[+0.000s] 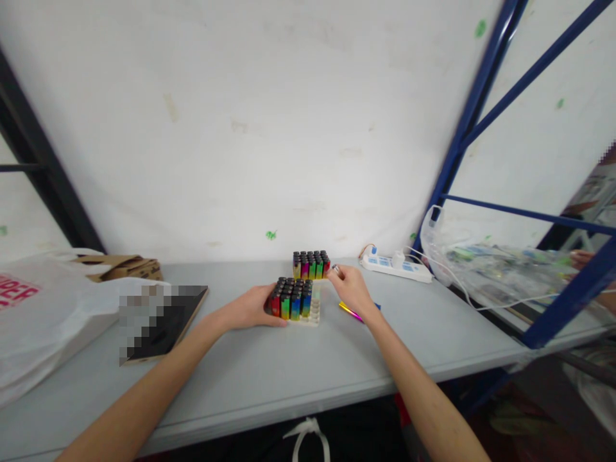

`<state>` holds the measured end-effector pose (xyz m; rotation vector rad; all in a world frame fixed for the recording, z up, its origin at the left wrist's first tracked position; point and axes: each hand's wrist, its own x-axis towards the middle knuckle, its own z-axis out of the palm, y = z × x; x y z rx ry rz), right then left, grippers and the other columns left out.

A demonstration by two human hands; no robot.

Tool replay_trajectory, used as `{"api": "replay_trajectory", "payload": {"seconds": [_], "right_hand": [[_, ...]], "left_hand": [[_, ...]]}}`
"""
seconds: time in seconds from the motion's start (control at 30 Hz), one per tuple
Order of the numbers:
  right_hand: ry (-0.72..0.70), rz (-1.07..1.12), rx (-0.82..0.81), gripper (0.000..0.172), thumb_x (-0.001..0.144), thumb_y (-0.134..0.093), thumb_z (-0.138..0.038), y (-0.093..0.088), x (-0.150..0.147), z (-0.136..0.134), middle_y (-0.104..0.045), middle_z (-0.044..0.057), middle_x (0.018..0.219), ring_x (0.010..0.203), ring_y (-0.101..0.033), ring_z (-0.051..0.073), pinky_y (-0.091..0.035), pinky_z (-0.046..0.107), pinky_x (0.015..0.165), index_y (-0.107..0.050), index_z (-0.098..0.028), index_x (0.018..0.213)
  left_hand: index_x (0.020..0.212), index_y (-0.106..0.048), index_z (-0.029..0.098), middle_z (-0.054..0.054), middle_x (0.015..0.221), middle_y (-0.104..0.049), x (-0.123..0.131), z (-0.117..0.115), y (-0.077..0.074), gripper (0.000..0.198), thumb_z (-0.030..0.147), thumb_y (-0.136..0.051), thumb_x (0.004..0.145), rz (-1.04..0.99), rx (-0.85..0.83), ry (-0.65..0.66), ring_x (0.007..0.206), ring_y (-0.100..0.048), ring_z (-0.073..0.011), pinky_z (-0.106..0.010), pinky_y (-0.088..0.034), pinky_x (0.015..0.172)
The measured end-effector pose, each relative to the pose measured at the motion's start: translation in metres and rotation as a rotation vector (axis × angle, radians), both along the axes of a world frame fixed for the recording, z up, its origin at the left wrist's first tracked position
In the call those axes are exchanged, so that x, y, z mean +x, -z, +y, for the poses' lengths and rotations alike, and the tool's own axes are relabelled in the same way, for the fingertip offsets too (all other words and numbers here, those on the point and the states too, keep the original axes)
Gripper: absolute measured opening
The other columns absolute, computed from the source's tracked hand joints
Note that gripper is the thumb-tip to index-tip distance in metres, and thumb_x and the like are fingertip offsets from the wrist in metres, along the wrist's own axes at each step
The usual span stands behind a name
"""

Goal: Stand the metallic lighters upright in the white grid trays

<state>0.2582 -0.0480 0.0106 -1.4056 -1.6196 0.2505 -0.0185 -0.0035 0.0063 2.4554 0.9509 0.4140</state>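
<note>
Upright lighters (pixel 290 303) with black tops and rainbow-coloured bodies fill the left and middle of a pale tray (pixel 314 314). Along the tray's right side, bare slots show. My left hand (pixel 253 308) wraps round the tray's left end, thumb along the near side. To the right of the tray, just above the table, my right hand (pixel 350 287) is closed on a lighter (pixel 338 272); only its end peeks out at the fingertips. Under that wrist lies a loose yellow-and-pink lighter (pixel 351 312). A second block of upright lighters (pixel 311 264) stands behind the tray.
A white power strip (pixel 397 266) with plugs and cables lies at the back right. On the left are a dark flat panel (pixel 168 321), a white plastic bag (pixel 43 314) and folded cardboard (pixel 125 267). Blue rack posts (pixel 452 167) rise at the right.
</note>
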Motion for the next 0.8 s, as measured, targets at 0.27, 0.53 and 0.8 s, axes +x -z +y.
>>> {"api": "replay_trajectory", "payload": {"seconds": [0.27, 0.53, 0.8], "right_hand": [[-0.275, -0.002, -0.006, 0.037, 0.104, -0.040, -0.052, -0.013, -0.001, -0.015, -0.052, -0.004, 0.068, 0.060, -0.047, 0.013, -0.034, 0.024, 0.060, -0.050, -0.021, 0.089], [-0.493, -0.297, -0.050, 0.042, 0.101, -0.051, -0.052, -0.024, 0.005, -0.023, -0.061, 0.001, 0.074, 0.069, -0.054, 0.015, -0.041, 0.026, 0.066, -0.062, -0.018, 0.080], [-0.588, -0.167, -0.181, 0.030, 0.095, -0.064, -0.048, -0.012, 0.002, -0.020, -0.070, 0.000, 0.074, 0.065, -0.067, 0.017, -0.047, 0.025, 0.063, -0.060, -0.020, 0.104]], "left_hand": [[0.131, -0.058, 0.020, -0.007, 0.128, -0.069, 0.001, -0.001, -0.001, 0.078, 0.061, -0.080, 0.069, -0.020, -0.033, 0.022, 0.114, -0.066, -0.0299, -0.037, -0.053, 0.100], [0.131, -0.057, 0.020, -0.006, 0.129, -0.069, 0.001, -0.002, -0.002, 0.075, 0.058, -0.081, 0.070, -0.016, -0.050, 0.015, 0.113, -0.067, -0.0286, -0.034, -0.052, 0.098], [0.130, -0.057, 0.020, -0.005, 0.128, -0.069, 0.001, 0.000, 0.000, 0.075, 0.058, -0.082, 0.069, -0.014, -0.041, 0.015, 0.113, -0.067, -0.0281, -0.034, -0.052, 0.098]]}}
